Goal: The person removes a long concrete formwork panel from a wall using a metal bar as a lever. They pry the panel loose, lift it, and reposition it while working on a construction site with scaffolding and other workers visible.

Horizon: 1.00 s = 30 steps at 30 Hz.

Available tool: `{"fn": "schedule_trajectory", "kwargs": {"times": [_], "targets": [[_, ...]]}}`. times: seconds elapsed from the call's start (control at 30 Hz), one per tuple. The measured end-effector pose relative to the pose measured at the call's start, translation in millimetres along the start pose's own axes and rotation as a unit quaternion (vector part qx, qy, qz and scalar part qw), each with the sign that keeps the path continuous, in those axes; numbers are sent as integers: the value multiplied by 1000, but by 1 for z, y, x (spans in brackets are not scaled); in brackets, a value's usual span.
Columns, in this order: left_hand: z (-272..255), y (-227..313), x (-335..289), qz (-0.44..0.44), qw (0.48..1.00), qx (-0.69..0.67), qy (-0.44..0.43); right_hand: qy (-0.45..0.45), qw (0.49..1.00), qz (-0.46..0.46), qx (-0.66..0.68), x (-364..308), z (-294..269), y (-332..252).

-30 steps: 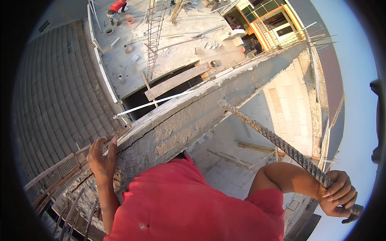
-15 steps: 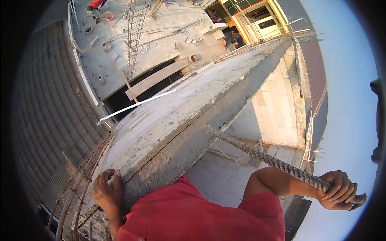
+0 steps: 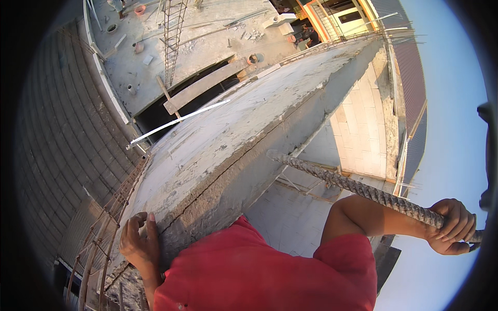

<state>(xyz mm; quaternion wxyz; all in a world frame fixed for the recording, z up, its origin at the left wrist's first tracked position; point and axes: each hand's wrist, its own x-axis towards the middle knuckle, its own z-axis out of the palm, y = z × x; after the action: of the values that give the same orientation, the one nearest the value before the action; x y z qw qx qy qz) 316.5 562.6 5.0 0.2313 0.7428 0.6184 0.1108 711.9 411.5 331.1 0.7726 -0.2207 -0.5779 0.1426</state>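
My right hand (image 3: 452,228) is wrapped round the near end of a thick ribbed steel bar (image 3: 353,184), out at the right with the arm bent. The bar slants up to the left, and its far tip lies at the shaded side of a long concrete beam (image 3: 290,116); whether it touches cannot be told. A dark crack (image 3: 218,180) runs lengthwise along the beam near its upper edge. At the beam's near end, my left hand (image 3: 140,242) rests against the concrete with fingers bent and thumb apart, holding nothing.
Thin rusty reinforcing bars (image 3: 98,241) stand by my left hand. Beyond the beam a white pole (image 3: 179,122) and a plank (image 3: 207,85) lie by a dark opening in the slab. A steel lattice (image 3: 174,36), buckets and rubble stand farther off. A block wall (image 3: 363,129) drops on the right.
My right hand and the bar appear a little higher and farther right, and the whole scene has shifted slightly. My left hand stays at the beam's end. A far worker is now mostly out of view.
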Motion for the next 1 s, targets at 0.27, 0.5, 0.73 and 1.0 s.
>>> {"fn": "schedule_trajectory", "kwargs": {"times": [0.27, 0.5, 0.73, 1.0], "targets": [[-2, -1, -4, -23, 1000, -13, -4, 58, 966, -66, -243, -13, 5, -38], [-3, 0, -4, 11, 999, -17, 27, 88, 966, -16, -241, -2, -4, -37], [-2, -1, -3, 20, 999, -18, 29, 129, 954, -37, -267, 1, -3, -25], [-3, 0, -1, 10, 999, -22, 23, 111, 960, -23, -257, 8, -6, -28]]}}
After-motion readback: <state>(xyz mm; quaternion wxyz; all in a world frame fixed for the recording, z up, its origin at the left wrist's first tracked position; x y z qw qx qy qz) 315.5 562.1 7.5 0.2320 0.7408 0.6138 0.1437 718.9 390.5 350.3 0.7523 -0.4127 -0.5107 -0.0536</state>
